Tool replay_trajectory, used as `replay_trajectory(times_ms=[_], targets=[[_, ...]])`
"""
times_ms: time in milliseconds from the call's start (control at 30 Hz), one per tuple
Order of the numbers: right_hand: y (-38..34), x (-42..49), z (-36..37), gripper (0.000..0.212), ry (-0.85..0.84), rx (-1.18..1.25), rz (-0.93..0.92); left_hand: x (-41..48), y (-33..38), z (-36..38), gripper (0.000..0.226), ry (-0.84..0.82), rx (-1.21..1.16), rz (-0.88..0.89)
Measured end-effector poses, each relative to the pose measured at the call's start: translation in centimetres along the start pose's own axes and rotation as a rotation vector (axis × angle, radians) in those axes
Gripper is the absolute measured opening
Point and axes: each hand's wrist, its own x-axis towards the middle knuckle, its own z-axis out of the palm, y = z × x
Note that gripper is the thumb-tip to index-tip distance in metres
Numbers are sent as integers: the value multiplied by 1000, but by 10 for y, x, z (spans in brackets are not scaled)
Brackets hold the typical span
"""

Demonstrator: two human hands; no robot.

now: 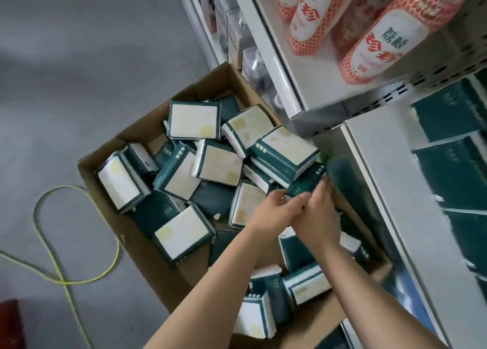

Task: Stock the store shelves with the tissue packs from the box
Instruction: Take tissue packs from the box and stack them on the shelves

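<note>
Tissue packs [195, 121] lie jumbled in the box [142, 130], centre frame. Left hand [275, 209] and right hand [320, 217] meet at a dark green pack [307, 184]; each grip's state cannot be told.

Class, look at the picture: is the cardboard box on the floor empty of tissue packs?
No, many green-and-white tissue packs lie jumbled inside the cardboard box.

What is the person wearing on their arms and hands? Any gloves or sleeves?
Nothing at all. The left hand and right hand are bare, with no gloves. No sleeve, watch or bracelet shows anywhere up to the picture's edge. Rings are too blurred to tell.
</note>
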Motion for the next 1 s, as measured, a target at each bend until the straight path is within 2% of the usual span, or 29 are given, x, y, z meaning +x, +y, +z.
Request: replay_trajectory(times_ms=[33,100,200,333,433,467,567,667,733,800,900,1000], targets=[[-1,2,2,97,10,17,4,3,2,2,67,7,-5,5],[-3,3,-1,105,-11,76,41,6,1,2,58,10,-16,10],[1,-5,-10,116,-75,115,55,2,-4,0,59,-15,-35,11],[7,-12,-24,81,-133,41,95,-13,-1,0,73,-53,-9,-7],[9,-26,-41,68,-267,6,216,-33,3,1,63,-58,-4,-6],[11,-35,-49,63,-261,53,224,-43,6,0,58,-50,0,2],[12,-64,-82,29,-227,225,229,-73,15,-9,53,2,91,56],[7,-97,-123,21,-308,469,276,-108,25,-26,46,67,217,121],[-4,-119,-156,23,-388,573,255,-134,37,-41,52,104,230,152],[-18,-137,-183,34,-459,699,242,-158,51,-54,67,88,214,170],[-37,-166,-211,53,-515,884,240,-203,74,-70,85,-21,147,151],[-57,-195,-231,64,-530,1040,172,-244,90,-81,80,-172,-9,103]])
